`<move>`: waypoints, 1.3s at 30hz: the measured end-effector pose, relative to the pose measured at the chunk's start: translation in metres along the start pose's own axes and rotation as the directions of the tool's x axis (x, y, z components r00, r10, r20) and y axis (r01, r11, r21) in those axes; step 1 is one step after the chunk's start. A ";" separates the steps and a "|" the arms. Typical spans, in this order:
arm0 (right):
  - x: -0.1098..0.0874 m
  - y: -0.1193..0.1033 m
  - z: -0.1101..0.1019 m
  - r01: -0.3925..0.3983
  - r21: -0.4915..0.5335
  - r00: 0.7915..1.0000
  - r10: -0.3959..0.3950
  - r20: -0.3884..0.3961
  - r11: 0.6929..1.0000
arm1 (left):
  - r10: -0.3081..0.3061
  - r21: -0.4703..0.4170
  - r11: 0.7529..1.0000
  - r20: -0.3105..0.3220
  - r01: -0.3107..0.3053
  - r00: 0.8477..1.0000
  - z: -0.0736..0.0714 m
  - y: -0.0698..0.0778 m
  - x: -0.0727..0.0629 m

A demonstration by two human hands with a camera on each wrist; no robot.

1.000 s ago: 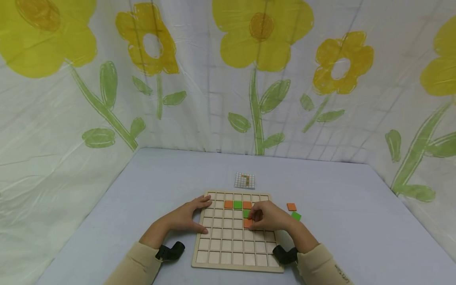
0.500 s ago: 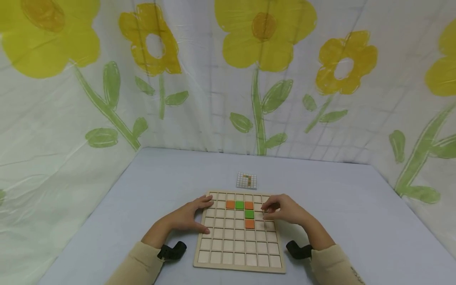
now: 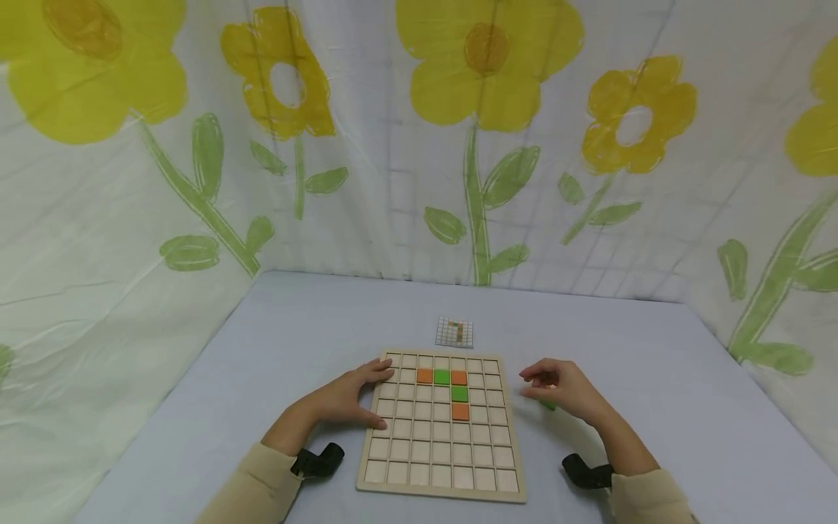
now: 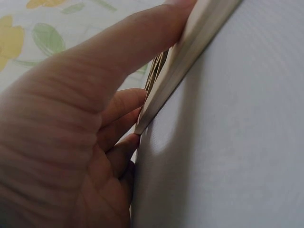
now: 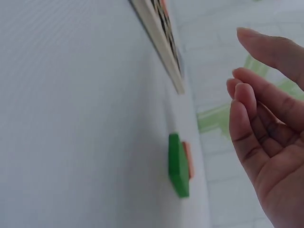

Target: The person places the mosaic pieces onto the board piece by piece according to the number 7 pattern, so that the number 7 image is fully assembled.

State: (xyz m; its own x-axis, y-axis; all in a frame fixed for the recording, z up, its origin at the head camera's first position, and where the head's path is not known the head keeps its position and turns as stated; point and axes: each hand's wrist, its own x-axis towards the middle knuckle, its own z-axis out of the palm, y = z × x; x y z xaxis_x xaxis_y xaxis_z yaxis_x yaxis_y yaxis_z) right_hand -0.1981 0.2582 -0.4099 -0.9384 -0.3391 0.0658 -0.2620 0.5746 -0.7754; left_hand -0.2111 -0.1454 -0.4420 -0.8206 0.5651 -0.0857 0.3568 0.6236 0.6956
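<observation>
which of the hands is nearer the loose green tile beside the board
Right. The right hand hovers near the loose green tile, apart from it; the left hand rests at the left edge of the board.

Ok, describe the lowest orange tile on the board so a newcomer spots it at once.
On the table lies a grid board. From the right end of its row of three tiles, a column runs down. Below a green tile, the orange tile ends it: the board's only orange outside that row.
</observation>
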 end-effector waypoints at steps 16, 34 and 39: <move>-0.028 0.031 -0.007 -0.194 0.080 0.972 0.203 -0.120 0.978 | -0.016 -0.007 1.000 0.003 0.016 1.000 0.002 0.000 -0.001; -0.029 0.042 -0.005 -0.209 -0.027 0.971 0.204 -0.127 0.978 | -0.011 -0.003 1.000 -0.007 0.011 1.000 0.002 -0.001 -0.001; -0.029 0.042 -0.004 -0.200 -0.086 0.973 0.187 -0.139 0.976 | -0.012 0.000 1.000 -0.006 0.012 1.000 0.001 0.000 -0.001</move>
State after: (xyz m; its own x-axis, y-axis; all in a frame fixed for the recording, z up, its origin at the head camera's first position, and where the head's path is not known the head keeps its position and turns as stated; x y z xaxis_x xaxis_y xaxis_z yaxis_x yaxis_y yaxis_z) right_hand -0.1830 0.2946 -0.4416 -0.9929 -0.1192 0.0062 -0.0876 0.6925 -0.7161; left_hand -0.2096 -0.1456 -0.4431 -0.8276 0.5541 -0.0896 0.3470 0.6305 0.6943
